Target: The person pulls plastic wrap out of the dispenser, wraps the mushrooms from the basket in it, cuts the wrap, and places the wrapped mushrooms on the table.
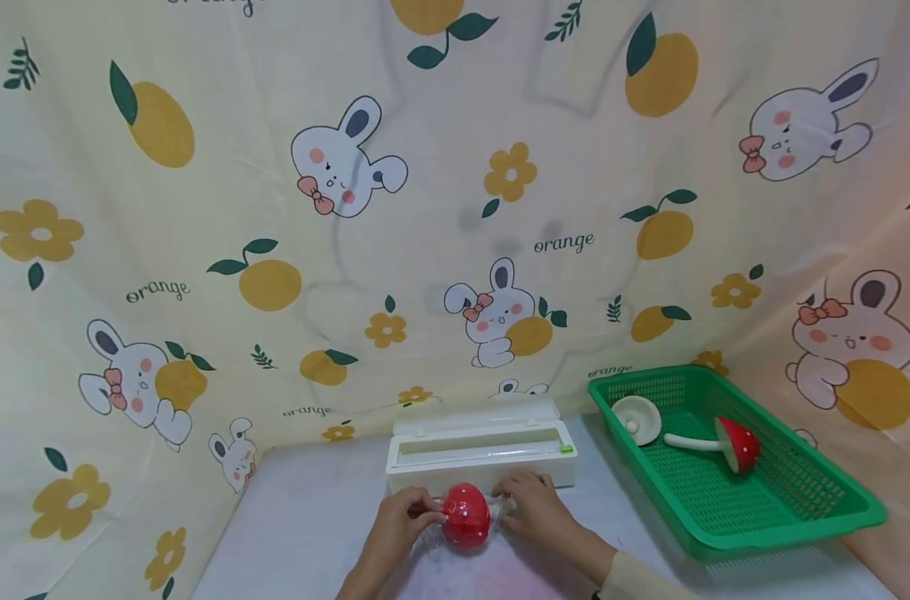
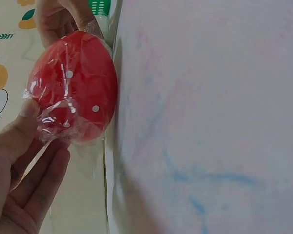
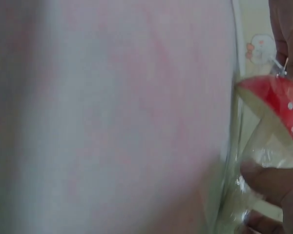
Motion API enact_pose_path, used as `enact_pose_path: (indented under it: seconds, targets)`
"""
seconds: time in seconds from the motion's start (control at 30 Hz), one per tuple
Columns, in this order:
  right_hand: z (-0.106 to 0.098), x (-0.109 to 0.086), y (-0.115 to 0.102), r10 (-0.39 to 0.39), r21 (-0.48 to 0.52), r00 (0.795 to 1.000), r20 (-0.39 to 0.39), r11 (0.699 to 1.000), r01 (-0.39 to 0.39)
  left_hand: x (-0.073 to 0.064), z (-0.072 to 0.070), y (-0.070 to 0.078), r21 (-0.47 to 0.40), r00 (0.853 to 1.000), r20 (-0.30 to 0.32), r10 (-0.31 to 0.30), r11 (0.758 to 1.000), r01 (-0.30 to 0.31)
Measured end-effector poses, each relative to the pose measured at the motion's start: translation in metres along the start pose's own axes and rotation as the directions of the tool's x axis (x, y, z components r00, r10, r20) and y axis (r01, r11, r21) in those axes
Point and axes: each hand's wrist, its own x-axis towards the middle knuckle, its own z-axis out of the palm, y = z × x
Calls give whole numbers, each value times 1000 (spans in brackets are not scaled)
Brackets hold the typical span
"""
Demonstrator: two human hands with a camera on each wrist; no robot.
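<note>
A red mushroom cap [image 1: 466, 518] with white dots, wrapped in clear plastic wrap [image 2: 53, 119], is held over the near side of the table. My left hand [image 1: 400, 523] pinches the wrap at the cap's left edge, thumb against that edge in the left wrist view. On the other side my right hand [image 1: 533, 507] grips the gathered wrap between thumb and fingers. The right wrist view shows the cap's pale underside [image 3: 263, 109] and the film stretched toward the right thumb [image 3: 268, 180].
Just behind the hands stands a white wrap dispenser box [image 1: 485, 477], lid raised, with a green slider [image 1: 567, 449] at its right end. To the right, a green basket [image 1: 770, 537] holds a red-capped mushroom [image 1: 738, 446] and a white one [image 1: 637, 419]. Printed cloth [image 1: 425, 250] hangs behind.
</note>
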Motion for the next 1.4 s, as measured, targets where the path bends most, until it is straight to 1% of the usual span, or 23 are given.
enact_pose_path:
  seconds: [0.1, 0.23, 0.33, 0.4, 0.5, 0.63, 0.7, 0.77, 0.87, 0.93, 0.97, 1.03, 1.1, 1.13, 1.2, 1.3, 1.4]
  targets:
    - [1, 1, 3, -8, 17, 1000, 26, 1000, 7, -1, 1, 0, 8, 1000, -1, -18, 1000, 18]
    - [1, 3, 7, -18, 60, 998, 68, 998, 14, -1, 2, 2, -14, 1000, -1, -19, 1000, 19]
    - [2, 3, 10, -39, 84, 996, 75, 996, 32, -2, 2, 3, -31, 1000, -5, -17, 999, 16]
    - [2, 2, 12, -62, 96, 996, 65, 994, 56, -2, 2, 3, -29, 1000, -15, -12, 1000, 11]
    - [2, 0, 12, -80, 121, 995, 60, 990, 73, -3, 1, 2, -14, 999, -35, 13, 1000, -13]
    - [-1, -3, 9, -66, 176, 994, 89, 983, 49, -2, 1, 1, -9, 998, -49, 46, 999, -47]
    - [-3, -6, 8, -57, 202, 994, 98, 979, 36, -2, 1, 1, -22, 997, -50, 52, 998, -53]
    - [-5, -9, 6, -68, 247, 994, 86, 968, 45, -2, 1, 1, -31, 997, -58, 53, 998, -55]
    - [-9, -14, 3, -100, 303, 994, 30, 949, 87, -1, 1, 2, -26, 994, -91, 61, 998, -64]
    - [-12, -17, 2, -100, 360, 995, 4, 928, 92, 0, 0, 3, -11, 990, -120, 68, 998, -69]
    - [-14, -19, 0, -88, 384, 996, -4, 920, 83, 0, 0, 3, -13, 989, -131, 68, 997, -71]
    - [-18, -20, -2, -34, 441, 999, 16, 897, 24, 1, 0, 5, -22, 987, -144, 68, 997, -72]
    - [-21, -20, -4, 8, 493, 998, 58, 869, -35, 1, 0, 6, -42, 987, -145, 64, 997, -71]
    - [-22, -19, -5, 22, 516, 996, 85, 854, -63, 1, 0, 8, -55, 988, -143, 61, 996, -69]
    - [-23, -18, -7, 30, 543, 990, 138, 834, -101, 1, 0, 9, -69, 989, -139, 53, 996, -63]
    - [-22, -17, -8, 13, 562, 983, 181, 819, -115, 1, 0, 12, -100, 990, -136, 36, 994, -50]
    - [-19, -18, -6, 8, 551, 985, 175, 828, -105, 0, 0, 13, -180, 994, -110, 3, 983, -22]
